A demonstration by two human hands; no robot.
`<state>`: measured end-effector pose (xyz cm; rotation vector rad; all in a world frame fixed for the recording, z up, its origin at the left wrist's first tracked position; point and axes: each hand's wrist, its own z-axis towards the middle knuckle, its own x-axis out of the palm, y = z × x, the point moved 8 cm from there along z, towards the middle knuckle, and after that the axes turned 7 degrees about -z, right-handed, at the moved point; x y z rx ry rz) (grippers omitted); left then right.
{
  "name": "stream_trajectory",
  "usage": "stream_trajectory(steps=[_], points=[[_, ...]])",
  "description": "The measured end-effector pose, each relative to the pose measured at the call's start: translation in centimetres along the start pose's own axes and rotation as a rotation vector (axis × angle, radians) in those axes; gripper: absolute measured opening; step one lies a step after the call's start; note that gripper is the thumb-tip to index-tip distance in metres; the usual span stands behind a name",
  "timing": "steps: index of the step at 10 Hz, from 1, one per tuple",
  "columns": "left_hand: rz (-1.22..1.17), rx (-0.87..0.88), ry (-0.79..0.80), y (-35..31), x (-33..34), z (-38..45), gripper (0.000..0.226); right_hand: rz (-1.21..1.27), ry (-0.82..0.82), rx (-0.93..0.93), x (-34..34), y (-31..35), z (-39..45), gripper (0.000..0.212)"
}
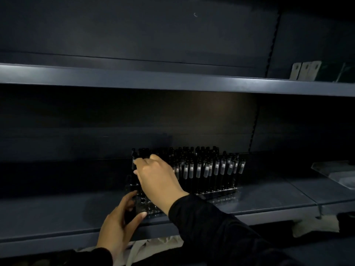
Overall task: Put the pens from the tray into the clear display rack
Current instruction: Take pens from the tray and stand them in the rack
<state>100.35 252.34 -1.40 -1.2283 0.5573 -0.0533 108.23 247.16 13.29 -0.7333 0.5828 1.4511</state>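
Note:
A clear display rack [217, 192] stands on the dark lower shelf [57, 214], filled with several upright black pens [207, 167] with pale labels. My right hand [157, 177] reaches over the rack's left end and pinches a black pen [133, 162] at its upper part, holding it upright above the rack's holes. My left hand [119, 225] grips the rack's front left corner, thumb along the front edge. The tray is not in view.
An upper shelf [172, 79] overhangs the work area, with pale metal brackets [305, 71] at its right. A clear plastic piece [334, 173] lies on the lower shelf at far right. Pale cloth or paper [315, 225] shows below the shelf edge.

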Motion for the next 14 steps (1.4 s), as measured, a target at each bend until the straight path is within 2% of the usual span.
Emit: stream_trajectory(steps=[1,3,5,7,11,12,14], points=[[-0.001,-0.011,0.009,-0.1,0.1,0.0,0.056,0.028,0.034,-0.028,-0.5,0.0,0.1,0.007],[0.021,0.009,0.003,-0.4,-0.1,0.0,0.057,0.121,0.130,0.004,-1.2,-1.2,0.3,0.026],[0.063,0.039,-0.017,-0.5,-0.3,0.0,0.059,0.249,0.151,0.137,-1.3,-2.2,0.3,0.018],[0.080,0.046,-0.019,-0.1,-0.2,0.2,0.060,0.122,0.172,0.086,-1.2,-1.7,0.3,0.024],[0.088,0.046,-0.016,0.0,-0.2,0.3,0.060,0.085,0.197,-0.046,-2.0,-1.6,0.9,0.021],[0.091,0.066,-0.038,-0.1,-0.2,0.2,0.061,0.076,0.171,-0.129,-1.2,-1.4,0.0,0.020],[0.130,0.132,-0.077,0.5,-0.1,-0.4,0.065,0.249,-0.049,-0.049,-2.6,-2.7,-3.7,0.019]])
